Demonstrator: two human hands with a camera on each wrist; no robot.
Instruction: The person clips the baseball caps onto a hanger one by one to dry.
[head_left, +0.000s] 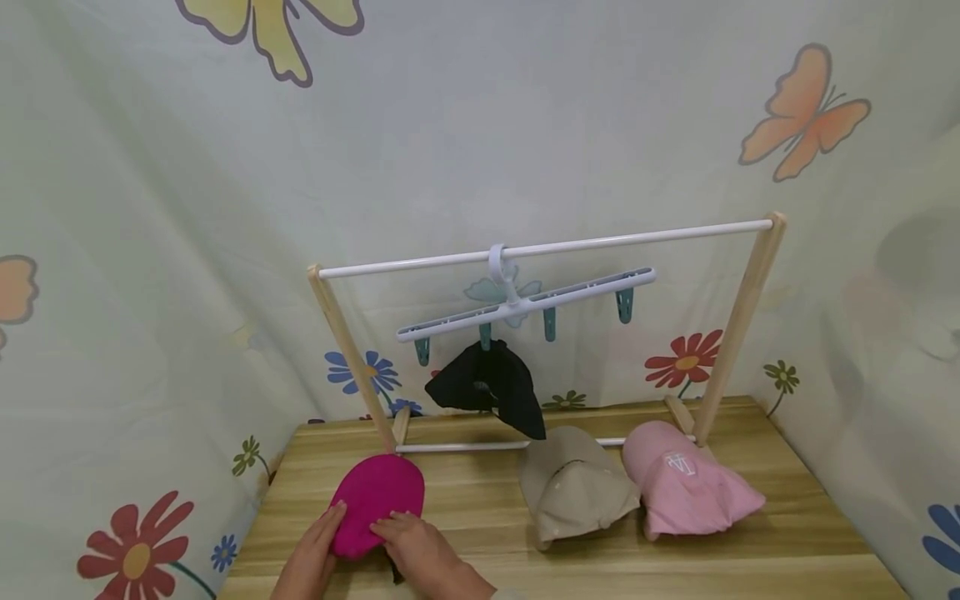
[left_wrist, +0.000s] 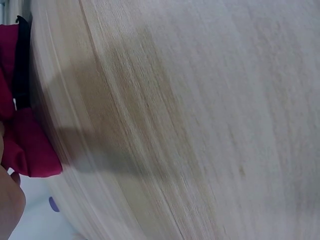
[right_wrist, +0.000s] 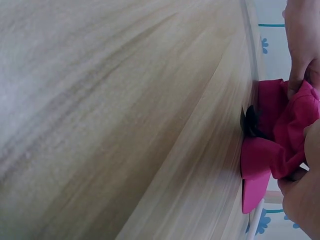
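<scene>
A magenta baseball cap lies at the table's front left, its crown facing up. My left hand holds its left side, and my right hand grips its right side. In the right wrist view the cap has bunched fabric between both hands, with a black strap at its back edge. The left wrist view catches part of the same cap and strap at its left edge. Above, a black cap hangs from a green clip on a white hanger.
A wooden rack with a white top rod carries the hanger, which has other green clips. To the right on the wooden table lie a beige cap and a pink cap. A patterned cloth hangs behind.
</scene>
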